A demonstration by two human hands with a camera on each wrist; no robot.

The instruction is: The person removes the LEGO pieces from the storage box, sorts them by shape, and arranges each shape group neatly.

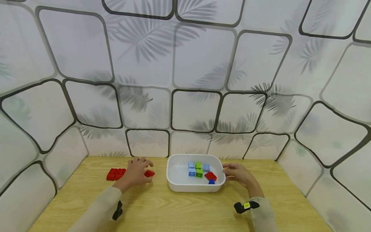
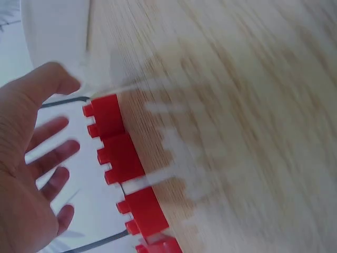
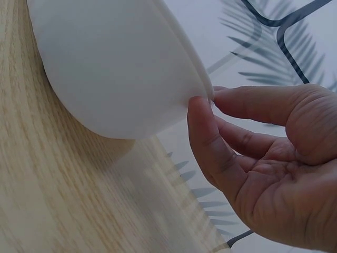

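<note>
My left hand point(image 1: 135, 172) is over a row of red toy bricks point(image 1: 115, 174), its fingers spread and its thumb apart from them. In the left wrist view the end red brick point(image 2: 109, 115) lies below the thumb, with several more lined up behind it; the hand holds nothing. To the right stands a white plastic tub point(image 1: 191, 188). My right hand point(image 1: 240, 175) pinches the tub's right rim between thumb and fingers, seen close up in the right wrist view. Inside are light blue bricks point(image 1: 192, 172), green bricks point(image 1: 198, 173), a red brick point(image 1: 210, 176) and a dark blue brick point(image 1: 211, 182).
Everything sits on a wooden table point(image 1: 185, 212) with light grain. A pale patterned curtain point(image 1: 150, 109) hangs behind the table and along both sides. Each wrist wears a dark strap, the right wrist strap point(image 1: 246, 206) bearing a yellow label.
</note>
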